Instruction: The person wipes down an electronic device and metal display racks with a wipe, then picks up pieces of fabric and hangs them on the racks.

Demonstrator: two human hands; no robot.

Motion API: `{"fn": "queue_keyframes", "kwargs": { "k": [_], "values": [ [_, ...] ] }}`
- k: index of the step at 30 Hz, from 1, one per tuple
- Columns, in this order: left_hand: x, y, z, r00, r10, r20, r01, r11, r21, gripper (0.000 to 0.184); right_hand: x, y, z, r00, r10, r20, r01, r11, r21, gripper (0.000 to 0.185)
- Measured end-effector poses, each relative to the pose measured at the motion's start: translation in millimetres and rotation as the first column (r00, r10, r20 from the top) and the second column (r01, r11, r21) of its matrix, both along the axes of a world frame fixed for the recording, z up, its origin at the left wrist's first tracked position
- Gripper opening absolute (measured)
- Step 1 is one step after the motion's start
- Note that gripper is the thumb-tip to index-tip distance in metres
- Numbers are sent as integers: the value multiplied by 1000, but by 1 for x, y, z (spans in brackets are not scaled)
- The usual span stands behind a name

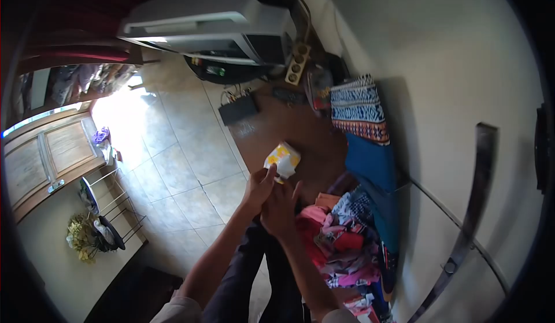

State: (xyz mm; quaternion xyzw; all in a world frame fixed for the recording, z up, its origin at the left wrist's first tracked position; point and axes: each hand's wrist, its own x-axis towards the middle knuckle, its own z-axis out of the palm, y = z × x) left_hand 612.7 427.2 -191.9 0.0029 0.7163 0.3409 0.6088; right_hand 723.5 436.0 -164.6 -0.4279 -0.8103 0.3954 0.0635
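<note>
A small white bundle with a yellow print [282, 160], perhaps folded cloth, sits just beyond my fingertips, above the brown surface. My left hand [259, 191] is closed at its near edge, the thumb lying along it. My right hand [280, 207] is close beside the left, its fingertips meeting the same near edge while one finger sticks out to the right. Part of the grip is hidden behind the hands. To the right of my right hand lies a heap of mixed clothes [341, 236], pink, red and blue.
A brown mat or board [277, 120] bears a black box [238, 110] and a power strip [297, 64]. Beyond stands a grey television [214, 28]. Patterned fabric [359, 109] lies along the wall. A rack [113, 193] and wooden door [69, 149] are left.
</note>
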Motion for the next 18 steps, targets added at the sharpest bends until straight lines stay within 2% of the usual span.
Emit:
{"fn": "queue_keyframes", "kwargs": {
  "k": [1, 2, 3, 4, 5, 6, 7, 8, 9, 10, 12, 14, 15, 16, 17, 18],
  "values": [
    [-9, 20, 8, 981, -118, -153, 111, 992, -51, 38, -10, 25, 18, 996, 71, 54, -76, 994, 85, 49],
    [-19, 43, 31, 891, -189, -413, 210, 978, 6, 41, -15, 49, 28, 994, 102, 38, -106, 983, 153, 51],
    [-33, 62, 54, 869, -154, -471, 192, 981, 33, 42, -17, 72, 39, 991, 131, 25, -134, 966, 221, 54],
    [-47, 80, 76, 843, -119, -524, 176, 983, 58, 43, -17, 93, 51, 996, 76, -35, -68, 979, 195, 55],
    [-63, 97, 95, 673, -13, -740, 213, 961, 177, 46, -17, 111, 63, 995, 18, -96, -3, 987, 160, 55],
    [-85, 114, 103, 567, 86, -819, 231, 938, 259, 47, -14, 125, 71, 987, -42, -153, 61, 991, 119, 56],
    [-107, 134, 131, 549, 10, -836, 202, 969, 144, 49, -6, 134, 74, 980, -75, -183, 97, 989, 115, 55],
    [-120, 155, 153, 530, 176, -830, 161, 939, 303, 53, 4, 143, 74, 972, -106, -207, 131, 985, 109, 54],
    [-138, 174, 155, 454, 297, -840, 237, 868, 435, 55, 16, 150, 69, 963, -140, -230, 167, 981, 103, 53],
    [-149, 194, 176, 333, 288, -898, 404, 817, 412, 49, 30, 151, 59, 965, -172, -200, 192, 977, 88, 52],
    [-176, 223, 179, 135, 89, -987, 628, 763, 154, 47, 58, 137, 22, 960, -247, -133, 255, 966, 44, 49],
    [-204, 241, 144, -229, 118, -966, 663, 746, -66, 54, 87, 106, -14, 955, -293, 48, 295, 953, -66, 46],
    [-222, 248, 126, -256, 107, -961, 696, 710, -106, 59, 102, 84, -32, 939, -311, 147, 329, 936, -121, 45],
    [-247, 254, 105, -278, 102, -955, 729, 670, -141, 64, 117, 56, -48, 934, -301, 190, 324, 941, -103, 46],
    [-288, 262, 71, -556, 265, -788, 770, 520, -369, 66, 132, 30, -68, 928, -291, 232, 317, 945, -81, 48],
    [-299, 260, 61, -531, 199, -824, 764, 532, -364, 64, 151, -1, -93, 938, -268, 221, 294, 951, -97, 50]
  ]
}}
